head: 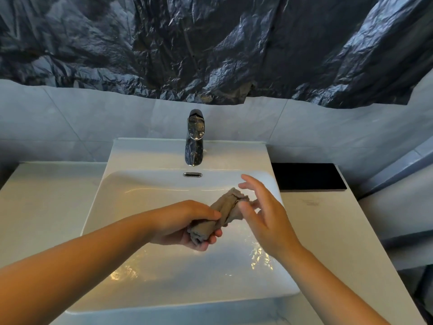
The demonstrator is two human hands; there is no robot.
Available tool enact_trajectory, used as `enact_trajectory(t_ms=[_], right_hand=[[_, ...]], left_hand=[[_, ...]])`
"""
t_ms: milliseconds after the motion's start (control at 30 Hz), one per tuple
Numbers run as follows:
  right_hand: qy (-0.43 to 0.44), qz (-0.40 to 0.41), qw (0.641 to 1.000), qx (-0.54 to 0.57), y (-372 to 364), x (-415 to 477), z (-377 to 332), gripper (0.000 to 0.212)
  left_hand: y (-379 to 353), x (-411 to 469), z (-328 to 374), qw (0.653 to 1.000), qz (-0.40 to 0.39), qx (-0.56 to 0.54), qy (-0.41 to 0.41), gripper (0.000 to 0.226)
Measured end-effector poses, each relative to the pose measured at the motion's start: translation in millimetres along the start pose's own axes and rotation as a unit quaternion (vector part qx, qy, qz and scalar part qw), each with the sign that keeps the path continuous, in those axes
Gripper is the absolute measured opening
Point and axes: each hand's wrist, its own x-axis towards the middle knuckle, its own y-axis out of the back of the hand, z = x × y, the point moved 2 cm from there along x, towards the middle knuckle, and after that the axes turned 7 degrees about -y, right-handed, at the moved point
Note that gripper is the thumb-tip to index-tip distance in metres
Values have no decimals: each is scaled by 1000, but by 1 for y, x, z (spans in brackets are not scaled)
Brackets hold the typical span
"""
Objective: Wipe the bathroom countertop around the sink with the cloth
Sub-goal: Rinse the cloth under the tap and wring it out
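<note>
**A:** From the head view, where is the cloth (226,205)?

**B:** Over the sink (145,207), held in the air above the middle of the basin. It is a brownish-grey rag, bunched and twisted into a roll that slants up to the right.

**A:** And the left hand (185,220)?

**B:** It grips the lower end of the cloth, with the fingers curled round it from below and the thumb across the top.

**A:** The right hand (269,219)?

**B:** It is wide, with straight, spread fingers and nothing gripped. It stands edge-on just beside the cloth's upper end. I cannot tell whether a fingertip touches the fabric.

**A:** What about the surface (46,195)?

**B:** It is pale and runs along both sides of the white sink. The cloth is not on it. On the right, at the back, a flat black slab (307,175) lies against the wall.

**A:** Behind the basin?

**B:** A chrome tap (195,137) stands upright at the middle of the back rim, with the overflow slot (192,175) just below it. Bright glints show on the basin floor under the right wrist. Grey wall tiles (93,113) rise behind, and a crumpled dark plastic sheet (210,43) hangs over their upper part.
</note>
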Motion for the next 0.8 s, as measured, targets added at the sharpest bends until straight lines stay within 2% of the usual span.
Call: enact_trajectory(t_ms=[67,200,267,400,533,600,667,733,800], right_hand=[[61,31,998,-7,-5,-6,3,51],[90,74,991,73,-15,4,-9,35],[88,74,991,65,-18,10,-10,36],[87,28,996,-14,-21,15,-7,54],[124,22,990,-69,-13,21,-14,58],[136,13,984,-111,-9,22,-17,60],[151,1,977,-153,-6,23,-19,57],[145,-11,972,-187,-5,26,-21,51],[104,-27,976,-191,-8,29,-20,48]], left_hand=[[-4,-3,4,996,-58,-59,22,41],[-14,-7,16,989,-137,5,57,36],[-14,-9,22,989,-128,41,58,34],[-13,-13,30,975,-73,198,69,44],[-18,-17,35,971,-73,214,78,38],[-20,-19,36,962,-54,256,76,37],[-21,-18,37,934,-20,351,67,39],[-21,-15,38,882,20,469,48,35],[-19,-9,37,828,72,555,30,30]])
